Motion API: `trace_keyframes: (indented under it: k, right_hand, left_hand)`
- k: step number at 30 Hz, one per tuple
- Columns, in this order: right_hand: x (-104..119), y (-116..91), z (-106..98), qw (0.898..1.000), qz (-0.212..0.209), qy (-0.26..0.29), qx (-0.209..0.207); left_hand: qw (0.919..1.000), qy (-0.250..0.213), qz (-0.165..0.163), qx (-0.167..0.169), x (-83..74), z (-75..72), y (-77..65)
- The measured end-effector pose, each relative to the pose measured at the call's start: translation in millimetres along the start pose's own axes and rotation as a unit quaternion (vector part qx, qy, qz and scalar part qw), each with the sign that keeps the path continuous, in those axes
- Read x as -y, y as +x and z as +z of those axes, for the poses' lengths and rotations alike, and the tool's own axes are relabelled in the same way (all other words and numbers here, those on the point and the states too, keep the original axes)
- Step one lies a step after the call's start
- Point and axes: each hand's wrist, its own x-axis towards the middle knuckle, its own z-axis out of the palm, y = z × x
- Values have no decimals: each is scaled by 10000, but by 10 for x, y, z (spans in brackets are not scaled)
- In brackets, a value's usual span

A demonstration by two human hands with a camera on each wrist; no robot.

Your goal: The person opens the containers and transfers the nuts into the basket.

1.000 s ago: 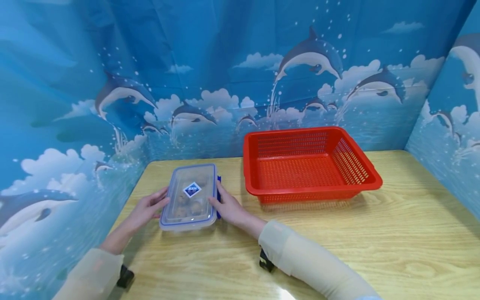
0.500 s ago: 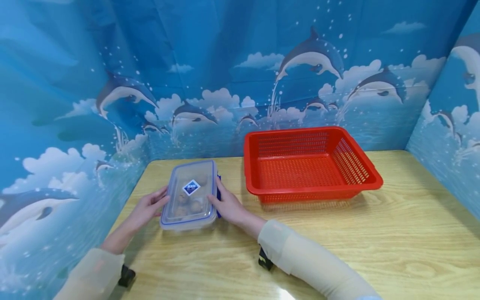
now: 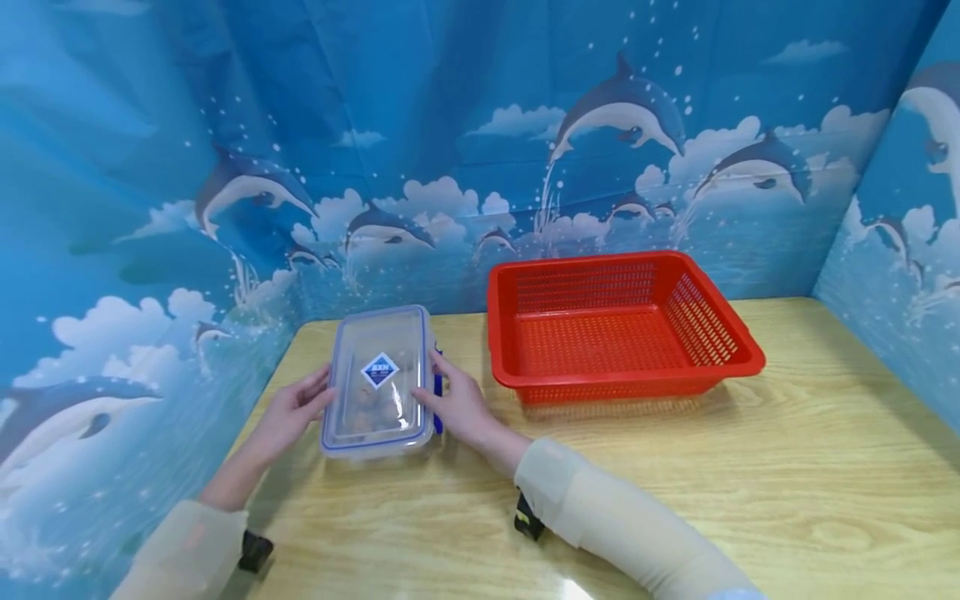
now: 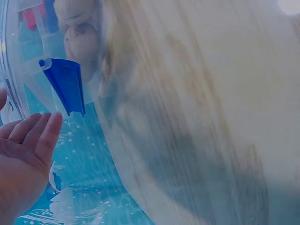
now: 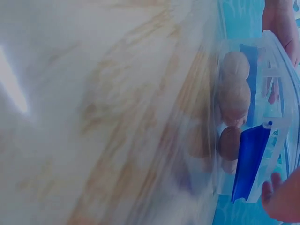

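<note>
A clear plastic food container (image 5: pixel 226 186) stands at the table's left, with several round, pale-brown things (image 5: pixel 234 101) inside; their kind is unclear. Its clear lid (image 3: pixel 360 337) has a blue rim and a blue-and-white diamond sticker, and slopes up at the far end. My left hand (image 3: pixel 291 415) holds the lid's left edge, thumb on top. At the opposite edge, my right hand (image 3: pixel 463 407) holds it between thumb and fingers. Blue side latches hang unfastened: one latch (image 4: pixel 69 86) in the left wrist view, another latch (image 5: pixel 251 161) in the right wrist view.
A red perforated plastic basket (image 3: pixel 600 342) stands at the back, right of the container. The wood-grain table (image 3: pixel 675 475) meets a blue dolphin-print backdrop (image 3: pixel 450 100) at the back and sides.
The lid's far edge has risen, tilting the lid more steeply, while its near edge stays low. Both hands have shifted only slightly. The basket has not moved.
</note>
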Motion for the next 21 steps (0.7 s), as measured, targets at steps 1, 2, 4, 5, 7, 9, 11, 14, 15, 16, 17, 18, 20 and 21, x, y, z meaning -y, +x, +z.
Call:
trace_keyframes:
  k: [1, 2, 4, 5, 7, 9, 11, 14, 15, 16, 17, 18, 20, 21]
  right_hand:
    - [8, 0, 4, 9999, -13, 85, -63]
    - [18, -1, 8, 9997, -15, 194, -131]
    - [38, -7, 17, 9987, 32, 437, -248]
    - [47, -11, 21, 9979, 66, 561, -309]
    - [58, -13, 24, 9963, 83, 742, -418]
    - [64, -14, 21, 9956, 110, 815, -448]
    - [67, -10, 15, 9955, 94, 837, -435]
    - [75, -5, 8, 9954, 91, 862, -399]
    - [83, -5, 5, 9954, 92, 868, -387]
    - [86, 2, 3, 9951, 46, 909, -396]
    - [94, 8, -2, 9946, 21, 959, -400]
    - [110, 11, -12, 9942, -8, 997, -410]
    - [147, 26, -39, 9930, -129, 1090, -440]
    - [166, 38, -55, 9923, -188, 1132, -464]
  left_hand:
    - [10000, 18, 35, -30, -10, -6, 0]
    - [10000, 7, 74, -63, -22, -9, -3]
    - [9998, -18, 131, -138, -40, -15, -9]
    - [9998, -54, 117, -168, -46, -18, -13]
    - [9996, -132, 109, -232, -52, -20, -19]
    - [9994, -158, 105, -297, -49, -21, -23]
    - [9993, -174, 65, -336, -54, -24, -30]
    - [9993, -163, -46, -334, -75, -41, -46]
    - [9993, -139, -99, -326, -89, -51, -51]
    - [9993, -142, -138, -314, -107, -60, -56]
    - [9992, -136, -157, -327, -121, -71, -56]
    - [9991, -136, -154, -359, -138, -80, -54]
    - [9989, -127, -143, -425, -176, -98, -39]
    - [9987, -145, -136, -466, -197, -105, -29]
